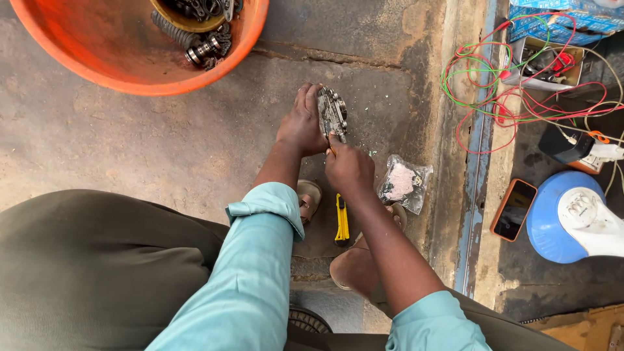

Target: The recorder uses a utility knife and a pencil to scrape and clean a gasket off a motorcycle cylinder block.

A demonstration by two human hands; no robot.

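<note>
At centre frame the left hand (pixel 302 123) grips a small grimy metal part (pixel 332 112), fingers curled around its far edge, holding it on edge against the concrete floor (pixel 130 136). The right hand (pixel 349 168) is closed with its fingertips pressed to the part's near end; whether they pinch a tool cannot be told. A yellow utility knife (pixel 341 220) lies just below. A clear plastic bag (pixel 403 183) lies right of it. An orange tub (pixel 130 58) occupies the upper left.
</note>
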